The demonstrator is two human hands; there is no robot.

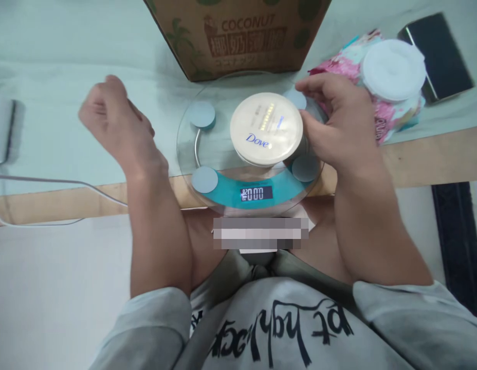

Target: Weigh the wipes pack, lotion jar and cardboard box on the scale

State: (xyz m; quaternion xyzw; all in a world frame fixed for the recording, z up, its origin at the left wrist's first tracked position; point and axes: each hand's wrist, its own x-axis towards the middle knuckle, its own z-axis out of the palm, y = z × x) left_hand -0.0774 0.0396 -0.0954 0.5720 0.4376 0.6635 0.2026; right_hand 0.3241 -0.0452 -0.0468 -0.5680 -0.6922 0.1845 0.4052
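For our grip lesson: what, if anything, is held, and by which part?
Left hand: nothing visible. Right hand: thumb at the right edge of the round cream plastic Dove tub; whether it grips cannot be told.

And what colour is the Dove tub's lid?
The lid is cream, with blue "Dove" lettering, seen in the head view.

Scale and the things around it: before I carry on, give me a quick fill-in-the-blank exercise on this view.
1. The right hand is beside a tub with the brand name ____.
2. The scale shows round pads numbering ____.
3. The cardboard box bears the English word ____.
4. The flat round item on the packet is coloured ____.

Missing words: Dove; four; COCONUT; white.
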